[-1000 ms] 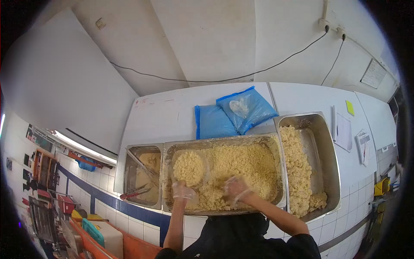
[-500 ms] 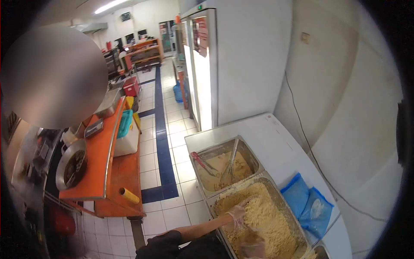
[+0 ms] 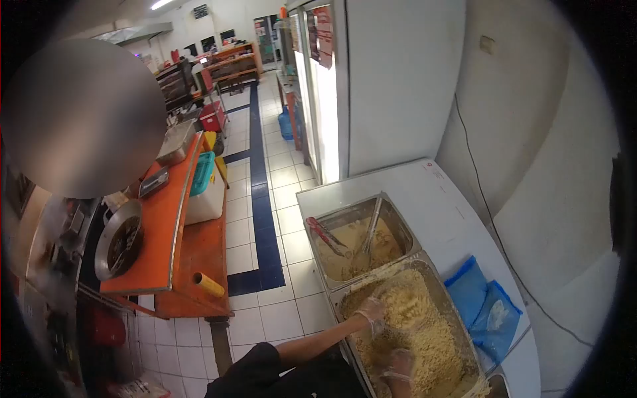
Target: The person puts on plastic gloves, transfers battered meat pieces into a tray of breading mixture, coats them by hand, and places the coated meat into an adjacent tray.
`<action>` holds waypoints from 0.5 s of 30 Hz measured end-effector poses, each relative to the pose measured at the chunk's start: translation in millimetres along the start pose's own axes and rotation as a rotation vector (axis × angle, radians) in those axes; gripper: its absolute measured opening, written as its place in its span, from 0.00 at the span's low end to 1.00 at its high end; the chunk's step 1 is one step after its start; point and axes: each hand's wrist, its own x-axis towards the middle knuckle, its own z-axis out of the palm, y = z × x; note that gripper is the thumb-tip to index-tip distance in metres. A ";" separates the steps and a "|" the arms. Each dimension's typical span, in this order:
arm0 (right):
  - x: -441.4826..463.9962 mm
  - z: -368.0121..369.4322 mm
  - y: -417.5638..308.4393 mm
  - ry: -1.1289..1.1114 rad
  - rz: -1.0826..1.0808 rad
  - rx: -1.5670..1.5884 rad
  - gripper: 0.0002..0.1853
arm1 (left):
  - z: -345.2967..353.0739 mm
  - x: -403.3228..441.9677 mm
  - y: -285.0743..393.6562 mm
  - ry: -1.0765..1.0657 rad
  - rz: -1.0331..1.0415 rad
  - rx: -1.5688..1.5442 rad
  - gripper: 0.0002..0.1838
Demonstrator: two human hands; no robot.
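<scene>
A large metal tray [image 3: 479, 330] holds pale yellow crumbs [image 3: 434, 351]. My left hand [image 3: 371, 310], in a clear plastic glove, is at the tray's left part against a crumb-coated mound [image 3: 403, 306]; its fingers are partly hidden there. Nearer the bottom of the view, my right hand [image 3: 399, 365], also gloved, is low in the crumbs and blurred by motion. Beyond them a smaller metal tray [image 3: 410, 233] contains beige batter, with red-handled tongs [image 3: 324, 233] and a metal utensil [image 3: 373, 225] resting in it.
Two blue plastic bags [image 3: 494, 318] lie on the white worktop [image 3: 434, 196] at the right. An orange table [image 3: 156, 229] at the left bears a wok [image 3: 119, 242]. A white bin with a teal lid [image 3: 204, 192] stands beside it. A tall white cabinet [image 3: 405, 86] is behind.
The view has swung left from the trays towards the room, then shifted slightly. Both hands remain at the crumb tray, and the right hand has moved within the crumbs.
</scene>
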 end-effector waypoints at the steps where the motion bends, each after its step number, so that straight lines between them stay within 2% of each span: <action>1: -7.1 11.7 11.0 -0.034 0.023 -0.013 0.32 | 3.4 8.6 -7.9 -0.027 0.000 -0.071 0.33; 3: -49.8 16.2 34.0 0.297 0.071 -0.030 0.25 | 10.5 22.8 -32.9 -0.060 -0.008 -0.230 0.34; 4: -55.5 22.0 43.4 0.286 0.075 -0.024 0.25 | 12.9 29.7 -46.1 -0.074 -0.014 -0.264 0.34; 5: -57.7 26.6 54.4 0.209 0.265 0.128 0.22 | 15.2 37.8 -60.5 -0.088 -0.020 -0.298 0.35; 6: -60.9 33.1 65.4 0.129 0.462 0.284 0.20 | 18.8 49.6 -77.3 0.092 0.274 0.014 0.35; 8: -67.4 63.2 85.1 0.124 0.526 0.285 0.20 | 23.7 64.7 -95.6 0.243 0.579 0.327 0.35; 9: -70.3 79.6 92.6 0.122 0.568 0.272 0.21 | 26.1 66.4 -101.5 0.203 0.530 0.216 0.34; 11: -99.2 35.8 75.4 0.212 0.606 0.202 0.22 | 20.4 59.0 -91.2 0.093 0.355 -0.033 0.33; 13: -131.1 -18.5 49.1 0.273 0.649 0.206 0.22 | 16.3 53.9 -92.5 0.024 0.244 -0.133 0.32; 15: -157.8 17.4 46.6 0.443 0.643 0.424 0.22 | 11.1 49.5 -95.1 -0.008 0.177 -0.179 0.31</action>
